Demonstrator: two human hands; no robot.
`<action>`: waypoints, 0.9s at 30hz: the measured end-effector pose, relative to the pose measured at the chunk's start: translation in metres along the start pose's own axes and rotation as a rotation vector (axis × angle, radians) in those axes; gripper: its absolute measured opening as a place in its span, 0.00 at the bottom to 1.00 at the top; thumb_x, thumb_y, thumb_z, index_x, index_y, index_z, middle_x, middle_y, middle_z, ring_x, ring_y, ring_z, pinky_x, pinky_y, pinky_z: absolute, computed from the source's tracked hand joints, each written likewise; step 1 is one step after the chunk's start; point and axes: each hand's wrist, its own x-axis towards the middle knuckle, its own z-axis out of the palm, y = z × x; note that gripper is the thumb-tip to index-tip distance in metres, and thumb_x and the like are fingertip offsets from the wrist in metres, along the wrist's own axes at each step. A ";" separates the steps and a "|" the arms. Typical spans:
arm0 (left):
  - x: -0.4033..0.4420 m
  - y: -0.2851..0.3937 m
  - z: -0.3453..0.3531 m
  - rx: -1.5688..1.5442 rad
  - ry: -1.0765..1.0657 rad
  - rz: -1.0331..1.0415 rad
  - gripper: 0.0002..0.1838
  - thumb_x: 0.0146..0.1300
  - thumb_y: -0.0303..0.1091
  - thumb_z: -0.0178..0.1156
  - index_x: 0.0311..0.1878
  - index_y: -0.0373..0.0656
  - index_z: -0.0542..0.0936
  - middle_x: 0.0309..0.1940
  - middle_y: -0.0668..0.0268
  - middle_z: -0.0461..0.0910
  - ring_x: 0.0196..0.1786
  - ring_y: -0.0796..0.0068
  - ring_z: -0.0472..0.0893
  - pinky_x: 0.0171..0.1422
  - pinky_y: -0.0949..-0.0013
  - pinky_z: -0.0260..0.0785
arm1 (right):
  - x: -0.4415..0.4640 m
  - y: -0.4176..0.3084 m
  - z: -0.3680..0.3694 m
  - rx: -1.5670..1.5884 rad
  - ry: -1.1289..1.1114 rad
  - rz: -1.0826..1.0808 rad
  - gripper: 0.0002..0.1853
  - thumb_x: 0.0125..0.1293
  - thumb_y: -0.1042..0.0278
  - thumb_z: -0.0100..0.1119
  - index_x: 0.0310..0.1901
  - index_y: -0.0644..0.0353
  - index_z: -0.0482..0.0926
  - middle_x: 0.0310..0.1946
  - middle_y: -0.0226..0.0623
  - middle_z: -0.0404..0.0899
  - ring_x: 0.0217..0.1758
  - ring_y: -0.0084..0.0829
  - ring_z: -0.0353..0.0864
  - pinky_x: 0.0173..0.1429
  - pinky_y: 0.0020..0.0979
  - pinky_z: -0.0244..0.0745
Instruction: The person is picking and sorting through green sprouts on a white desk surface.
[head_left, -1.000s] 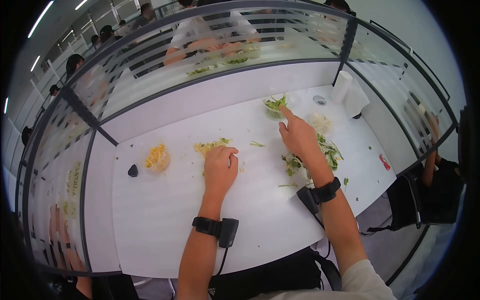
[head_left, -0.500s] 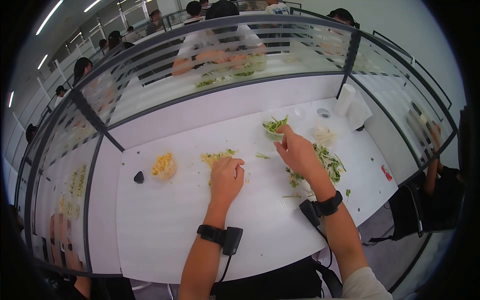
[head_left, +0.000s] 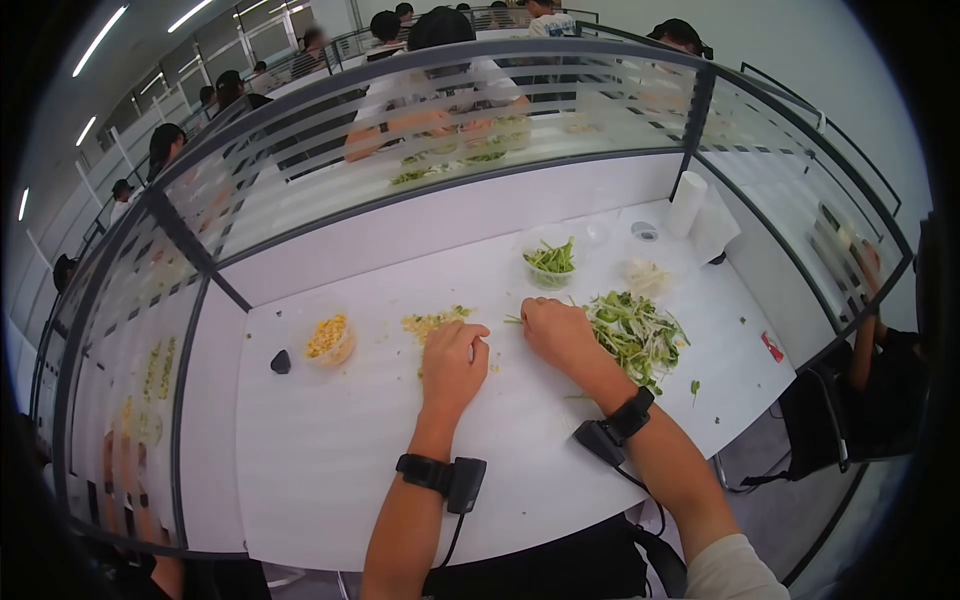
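My left hand point(head_left: 455, 362) rests on the table with curled fingers, beside a scattered patch of yellow corn kernels and green bits point(head_left: 432, 322); whatever lies inside it is hidden. Fingers pinched and pointing down, my right hand point(head_left: 557, 332) is at a short green stem point(head_left: 513, 319) that sticks out at its fingertips. Close to that wrist spreads a heap of mixed green stems, leaves and white shreds point(head_left: 637, 338). Behind the hand stands a clear bowl of cut green stems point(head_left: 550, 262). A clear bowl of corn kernels point(head_left: 329, 340) is farther left.
White shreds sit in a clear bowl point(head_left: 648, 279) at back right, near a paper towel roll point(head_left: 686, 205). A small black object point(head_left: 281, 362) lies left, a red wrapper point(head_left: 772, 347) right. Framed partitions point(head_left: 450, 190) surround the table; other people work beyond them.
My right hand has moved from the bowl of green stems down and left to the stem on the table. That bowl is now uncovered. My left hand has hardly moved.
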 end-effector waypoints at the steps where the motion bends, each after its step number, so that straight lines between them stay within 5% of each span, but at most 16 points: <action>1: 0.001 -0.001 0.000 0.002 -0.005 -0.002 0.05 0.56 0.22 0.60 0.34 0.43 0.81 0.30 0.63 0.77 0.38 0.60 0.76 0.47 0.60 0.67 | 0.001 -0.002 0.000 0.001 0.003 0.001 0.06 0.65 0.69 0.54 0.38 0.60 0.79 0.35 0.42 0.83 0.41 0.45 0.84 0.43 0.45 0.78; 7: 0.004 0.002 0.000 -0.008 0.029 0.018 0.06 0.56 0.20 0.59 0.33 0.41 0.81 0.25 0.63 0.75 0.33 0.62 0.75 0.44 0.62 0.67 | 0.001 -0.011 -0.020 0.098 0.047 -0.015 0.04 0.63 0.70 0.55 0.35 0.61 0.76 0.32 0.43 0.82 0.37 0.46 0.84 0.40 0.44 0.79; 11: 0.004 0.004 0.001 -0.010 0.027 0.022 0.06 0.57 0.19 0.58 0.34 0.41 0.81 0.25 0.63 0.76 0.33 0.62 0.75 0.44 0.62 0.67 | 0.013 0.009 -0.061 0.241 0.562 0.138 0.06 0.67 0.65 0.59 0.40 0.56 0.81 0.31 0.42 0.83 0.35 0.46 0.82 0.38 0.44 0.76; 18: 0.003 0.000 0.001 -0.014 0.003 0.014 0.06 0.57 0.19 0.58 0.34 0.41 0.81 0.26 0.64 0.76 0.33 0.64 0.75 0.44 0.63 0.68 | 0.009 0.051 -0.060 0.218 0.490 0.307 0.08 0.69 0.66 0.55 0.41 0.57 0.83 0.35 0.45 0.85 0.39 0.51 0.84 0.43 0.47 0.78; 20: 0.002 0.002 0.000 -0.015 -0.009 -0.020 0.06 0.58 0.19 0.58 0.34 0.41 0.82 0.26 0.64 0.76 0.33 0.64 0.75 0.44 0.63 0.68 | 0.005 0.042 -0.070 0.259 0.275 0.494 0.10 0.66 0.61 0.59 0.40 0.58 0.82 0.37 0.48 0.85 0.42 0.49 0.84 0.45 0.47 0.78; 27: 0.002 0.001 0.000 -0.011 -0.012 -0.013 0.06 0.58 0.20 0.58 0.34 0.41 0.82 0.28 0.64 0.78 0.35 0.65 0.76 0.46 0.64 0.68 | -0.003 0.049 -0.037 -0.023 -0.032 0.390 0.16 0.60 0.56 0.65 0.39 0.61 0.82 0.39 0.48 0.85 0.45 0.50 0.85 0.48 0.46 0.80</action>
